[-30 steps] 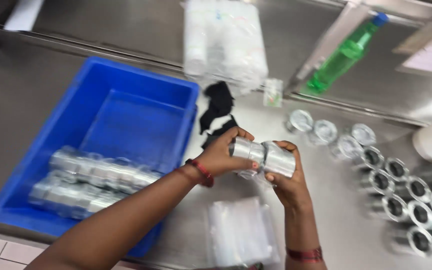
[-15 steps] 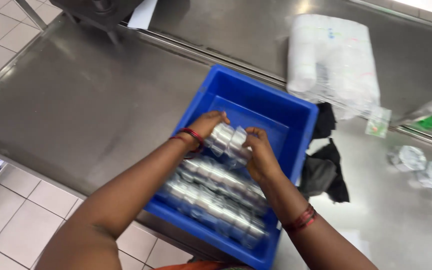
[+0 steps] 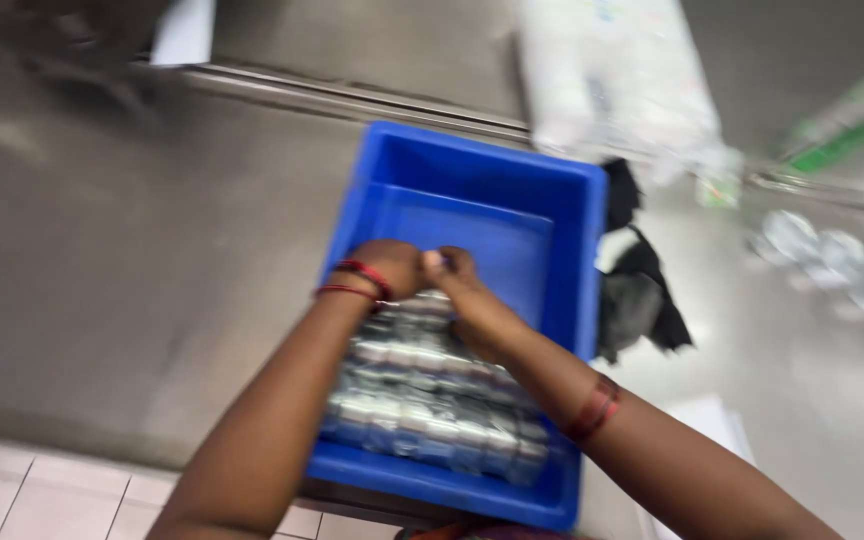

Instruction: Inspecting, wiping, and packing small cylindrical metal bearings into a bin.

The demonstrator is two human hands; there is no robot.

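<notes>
Both hands (image 3: 427,275) low over tins (image 3: 432,395)

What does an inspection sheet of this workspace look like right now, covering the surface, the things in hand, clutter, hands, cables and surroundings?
Surface: bare steel counter, with a raised rail along the back.
Things in hand: blue bin holding rows of shiny metal tins across its near half.
Clutter: black cloth beside the bin; white wrapped pack behind it; loose tins at far right, blurred.
Hands: left hand and right hand meet over the back row of tins; exact grip blurred.
Cables: nothing seen.
Surroundings: tiled floor at near left; green bottle at top right.
</notes>
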